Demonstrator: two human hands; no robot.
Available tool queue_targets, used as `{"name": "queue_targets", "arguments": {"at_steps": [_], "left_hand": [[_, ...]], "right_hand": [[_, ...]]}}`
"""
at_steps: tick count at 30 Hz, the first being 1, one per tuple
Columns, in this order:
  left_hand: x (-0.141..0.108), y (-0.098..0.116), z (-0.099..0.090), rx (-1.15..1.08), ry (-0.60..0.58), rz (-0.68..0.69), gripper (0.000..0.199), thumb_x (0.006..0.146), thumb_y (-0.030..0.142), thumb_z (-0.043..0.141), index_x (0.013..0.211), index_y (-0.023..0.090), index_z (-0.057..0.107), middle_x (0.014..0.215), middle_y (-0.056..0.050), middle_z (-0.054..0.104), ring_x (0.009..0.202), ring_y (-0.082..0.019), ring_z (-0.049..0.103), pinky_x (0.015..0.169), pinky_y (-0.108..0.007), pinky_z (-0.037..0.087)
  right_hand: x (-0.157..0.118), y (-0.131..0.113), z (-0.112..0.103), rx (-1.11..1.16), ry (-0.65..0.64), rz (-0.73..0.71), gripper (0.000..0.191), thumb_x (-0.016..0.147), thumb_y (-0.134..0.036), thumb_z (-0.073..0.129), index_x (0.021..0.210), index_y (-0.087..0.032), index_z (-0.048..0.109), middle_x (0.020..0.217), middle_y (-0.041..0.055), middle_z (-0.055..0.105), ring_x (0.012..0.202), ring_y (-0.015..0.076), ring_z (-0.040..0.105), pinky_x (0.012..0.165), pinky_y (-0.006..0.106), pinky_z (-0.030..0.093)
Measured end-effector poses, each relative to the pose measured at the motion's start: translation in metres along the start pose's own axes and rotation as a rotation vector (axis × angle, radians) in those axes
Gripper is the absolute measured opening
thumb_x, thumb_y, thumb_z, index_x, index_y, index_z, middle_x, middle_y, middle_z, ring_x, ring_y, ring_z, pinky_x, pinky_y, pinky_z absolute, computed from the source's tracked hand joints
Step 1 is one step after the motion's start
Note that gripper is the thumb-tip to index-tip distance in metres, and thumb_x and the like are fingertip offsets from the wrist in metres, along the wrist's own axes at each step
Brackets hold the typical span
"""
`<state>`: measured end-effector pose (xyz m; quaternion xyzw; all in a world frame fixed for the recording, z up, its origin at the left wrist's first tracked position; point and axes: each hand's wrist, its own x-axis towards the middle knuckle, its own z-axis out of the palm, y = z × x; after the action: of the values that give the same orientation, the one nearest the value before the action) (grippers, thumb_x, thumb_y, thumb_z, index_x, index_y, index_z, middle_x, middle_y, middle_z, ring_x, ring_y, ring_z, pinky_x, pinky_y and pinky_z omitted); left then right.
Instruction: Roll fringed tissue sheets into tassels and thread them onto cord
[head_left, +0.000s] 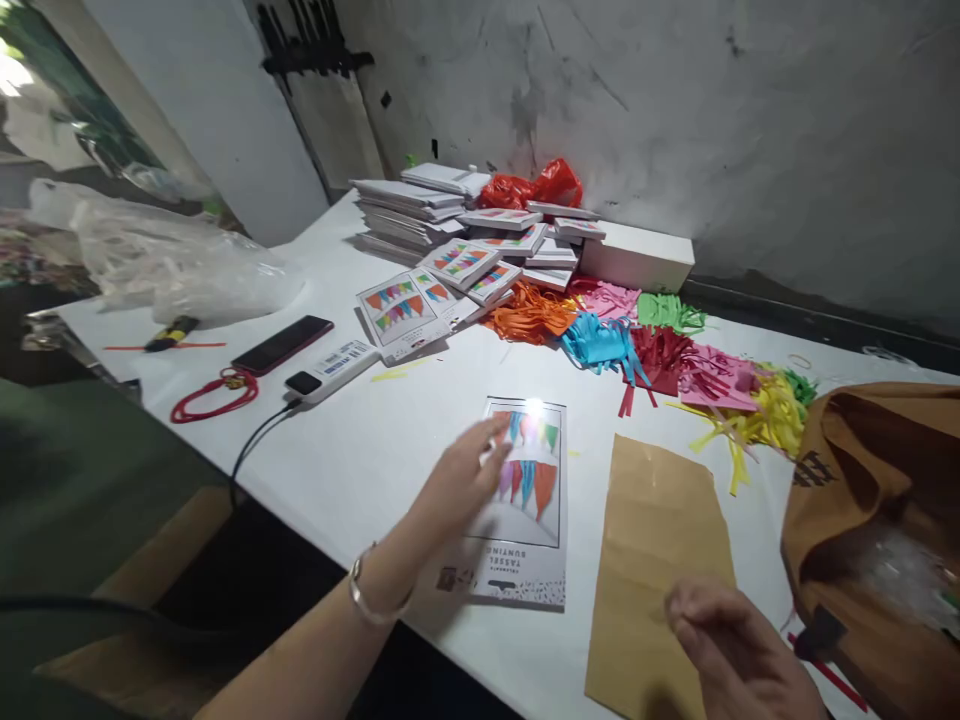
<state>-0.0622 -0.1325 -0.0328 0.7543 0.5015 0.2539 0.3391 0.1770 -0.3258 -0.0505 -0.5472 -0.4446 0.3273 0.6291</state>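
A flat printed tassel bunting pack [525, 530] lies on the white table, its lettering upside down to me. My left hand [469, 470], with a silver bangle at the wrist, rests over the pack's left side, fingers stretched out and apart; whether they press on it I cannot tell. To the right is a brown paper sheet or envelope [652, 540], lying flat. Over its lower right part hovers my right hand [735, 640], slightly blurred, thumb and fingertips pinched together. Anything between those fingertips is too small to make out.
Bundles of coloured tassels [600, 340] lie along the back, near stacked packs [412, 210], a white box [637, 255] and a red plastic bag [532, 185]. A phone [281, 345] and a cabled white device [330, 370] sit left. A brown bag [847, 500] stands right.
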Motion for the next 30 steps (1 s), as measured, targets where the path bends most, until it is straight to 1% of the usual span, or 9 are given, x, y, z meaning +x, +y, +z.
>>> {"name": "queue_targets", "arguments": {"at_steps": [3, 6, 9, 12, 15, 20, 23, 26, 30], "left_hand": [[0.054, -0.033, -0.014, 0.068, 0.04, -0.09, 0.044, 0.102, 0.032, 0.044, 0.139, 0.011, 0.051, 0.149, -0.019, 0.048, 0.137, -0.033, 0.045, 0.113, -0.053, 0.039], [0.095, -0.046, -0.007, 0.11, -0.075, -0.084, 0.037, 0.097, 0.034, 0.06, 0.13, 0.017, 0.058, 0.14, -0.013, 0.055, 0.127, -0.03, 0.054, 0.106, -0.055, 0.045], [0.113, -0.048, 0.003, 0.127, -0.211, -0.041, 0.031, 0.095, 0.034, 0.065, 0.121, 0.016, 0.062, 0.126, -0.01, 0.063, 0.111, -0.026, 0.063, 0.095, -0.049, 0.053], [0.114, -0.052, 0.007, 0.109, -0.312, -0.002, 0.028, 0.095, 0.034, 0.065, 0.114, 0.014, 0.065, 0.115, -0.007, 0.067, 0.099, -0.023, 0.067, 0.086, -0.043, 0.057], [0.11, -0.055, 0.008, 0.095, -0.36, 0.018, 0.025, 0.096, 0.034, 0.064, 0.109, 0.013, 0.066, 0.106, -0.006, 0.069, 0.092, -0.02, 0.068, 0.081, -0.039, 0.059], [0.097, -0.044, 0.014, 0.127, -0.343, 0.047, 0.027, 0.096, 0.036, 0.062, 0.112, 0.015, 0.064, 0.107, -0.006, 0.068, 0.091, -0.019, 0.067, 0.081, -0.038, 0.057], [0.086, -0.034, 0.015, 0.218, -0.314, 0.052, 0.035, 0.083, 0.042, 0.074, 0.106, 0.016, 0.067, 0.113, -0.011, 0.067, 0.108, -0.029, 0.062, 0.091, -0.042, 0.05], [0.079, -0.027, 0.015, 0.324, -0.304, 0.014, 0.044, 0.073, 0.053, 0.078, 0.095, 0.016, 0.07, 0.111, -0.018, 0.066, 0.112, -0.04, 0.057, 0.091, -0.048, 0.046], [0.08, -0.026, 0.014, 0.333, -0.367, -0.001, 0.051, 0.063, 0.057, 0.083, 0.091, 0.016, 0.07, 0.099, -0.015, 0.069, 0.101, -0.04, 0.062, 0.082, -0.043, 0.047]], "right_hand": [[0.048, -0.001, 0.029, 0.09, -0.063, 0.176, 0.018, 0.077, -0.034, 0.082, 0.087, -0.023, 0.07, 0.083, 0.0027, 0.066, 0.078, 0.0167, 0.062, 0.069, 0.027, 0.053], [0.107, 0.001, 0.064, 0.124, -0.173, 0.258, 0.028, 0.07, -0.04, 0.086, 0.081, -0.019, 0.071, 0.075, 0.0008, 0.063, 0.068, 0.0129, 0.054, 0.064, 0.026, 0.046], [0.156, 0.017, 0.088, 0.136, -0.204, 0.267, 0.036, 0.061, -0.042, 0.09, 0.076, -0.016, 0.069, 0.07, -0.0009, 0.061, 0.062, 0.0107, 0.05, 0.06, 0.026, 0.042], [0.18, 0.041, 0.095, 0.137, -0.188, 0.272, 0.03, 0.073, -0.038, 0.084, 0.079, -0.015, 0.065, 0.07, -0.0035, 0.059, 0.061, 0.0091, 0.051, 0.058, 0.024, 0.043], [0.186, 0.062, 0.096, 0.142, -0.178, 0.28, 0.021, 0.09, -0.033, 0.07, 0.084, -0.015, 0.062, 0.074, -0.005, 0.058, 0.061, 0.0083, 0.054, 0.059, 0.023, 0.047], [0.181, 0.076, 0.096, 0.168, -0.193, 0.274, 0.02, 0.094, -0.032, 0.067, 0.085, -0.015, 0.061, 0.074, -0.0049, 0.059, 0.064, 0.0089, 0.057, 0.062, 0.025, 0.051], [0.176, 0.078, 0.097, 0.176, -0.203, 0.275, 0.019, 0.093, -0.031, 0.067, 0.086, -0.015, 0.061, 0.076, -0.0044, 0.059, 0.066, 0.0093, 0.058, 0.063, 0.025, 0.051], [0.169, 0.079, 0.098, 0.177, -0.198, 0.282, 0.019, 0.093, -0.032, 0.067, 0.087, -0.015, 0.061, 0.077, -0.0043, 0.059, 0.066, 0.0095, 0.058, 0.063, 0.025, 0.051], [0.162, 0.076, 0.097, 0.17, -0.185, 0.281, 0.023, 0.092, -0.036, 0.068, 0.084, -0.016, 0.061, 0.074, -0.005, 0.058, 0.064, 0.0096, 0.056, 0.064, 0.026, 0.049]]}}
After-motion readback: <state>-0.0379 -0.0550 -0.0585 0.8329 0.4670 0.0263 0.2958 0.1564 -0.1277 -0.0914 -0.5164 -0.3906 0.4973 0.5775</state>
